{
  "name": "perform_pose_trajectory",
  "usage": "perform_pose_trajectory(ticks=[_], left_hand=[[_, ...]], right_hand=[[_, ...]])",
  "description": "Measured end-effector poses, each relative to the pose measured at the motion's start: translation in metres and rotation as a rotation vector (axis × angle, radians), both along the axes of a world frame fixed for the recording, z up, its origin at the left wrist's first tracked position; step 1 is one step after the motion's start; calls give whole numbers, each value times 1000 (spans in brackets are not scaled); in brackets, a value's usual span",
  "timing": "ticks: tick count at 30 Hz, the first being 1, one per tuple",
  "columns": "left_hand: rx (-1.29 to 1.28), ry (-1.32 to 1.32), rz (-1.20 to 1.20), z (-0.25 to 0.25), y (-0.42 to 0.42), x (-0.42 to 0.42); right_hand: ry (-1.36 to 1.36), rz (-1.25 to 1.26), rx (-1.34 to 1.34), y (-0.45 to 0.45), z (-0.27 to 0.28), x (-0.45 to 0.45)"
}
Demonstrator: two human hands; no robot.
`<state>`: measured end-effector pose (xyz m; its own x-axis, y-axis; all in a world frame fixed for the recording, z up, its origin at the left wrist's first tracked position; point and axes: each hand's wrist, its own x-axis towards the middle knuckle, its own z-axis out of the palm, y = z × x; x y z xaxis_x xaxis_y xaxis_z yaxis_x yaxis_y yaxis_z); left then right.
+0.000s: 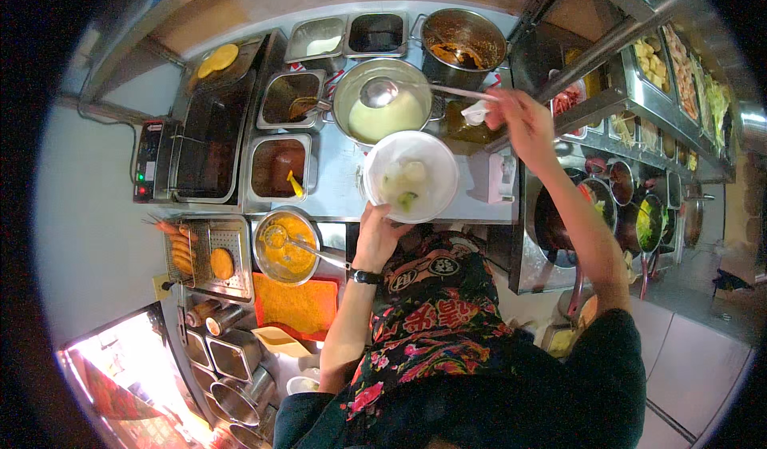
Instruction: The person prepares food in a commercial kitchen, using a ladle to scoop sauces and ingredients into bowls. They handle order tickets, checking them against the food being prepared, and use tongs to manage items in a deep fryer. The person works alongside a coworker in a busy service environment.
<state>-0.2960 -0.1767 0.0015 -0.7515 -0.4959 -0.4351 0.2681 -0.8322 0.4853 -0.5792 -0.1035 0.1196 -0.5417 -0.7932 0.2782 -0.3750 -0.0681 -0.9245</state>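
My left hand (377,239), with a black watch at the wrist, holds a white round bowl (440,176) by its near rim. Pale pieces and a bit of something green (407,201) lie in the bowl. My right hand (525,128), slightly blurred, grips the long handle of a metal ladle (380,93). The ladle's head is over a steel pot (424,98) of pale, creamy liquid (380,122), just beyond the bowl. Whether the ladle holds liquid I cannot tell. Something white and crumpled (475,113) shows beside my right fingers.
Beyond the creamy pot stands a pot of brown sauce (464,41). Several steel containers, one with a yellow-handled utensil (294,183), line the left beside a deep fryer (207,143). Pans (649,224) occupy the stove at right, under a metal shelf rail (590,71). A breading bowl (287,245) sits near left.
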Motion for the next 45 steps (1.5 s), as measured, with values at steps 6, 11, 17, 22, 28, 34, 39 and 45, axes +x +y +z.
perform_pose_trajectory(ticks=[6, 11, 17, 22, 28, 34, 39, 45], left_hand=[[6, -51, -64, 6, -1, -37], [-4, -50, -67, 15, 1, -66], [21, -68, -42, 18, 2, -85], [-9, -81, -58, 15, 0, -83], [11, -105, -68, 8, -1, -78], [-51, -26, -30, 18, -1, -37], [-122, -64, -51, 25, -2, -1], [-35, -67, -32, 12, -4, 15]], right_hand=[[301, 180, 103, -98, -65, -48], [364, 159, 193, -118, -92, -63], [463, 120, 311, -116, -88, -56], [437, 175, 365, -114, -93, -55], [492, 155, 178, -106, -94, -48], [-1045, -234, -318, 13, -116, 17], [-1907, -658, -549, 20, -111, -34], [-1532, -536, -471, 1, -113, -28]])
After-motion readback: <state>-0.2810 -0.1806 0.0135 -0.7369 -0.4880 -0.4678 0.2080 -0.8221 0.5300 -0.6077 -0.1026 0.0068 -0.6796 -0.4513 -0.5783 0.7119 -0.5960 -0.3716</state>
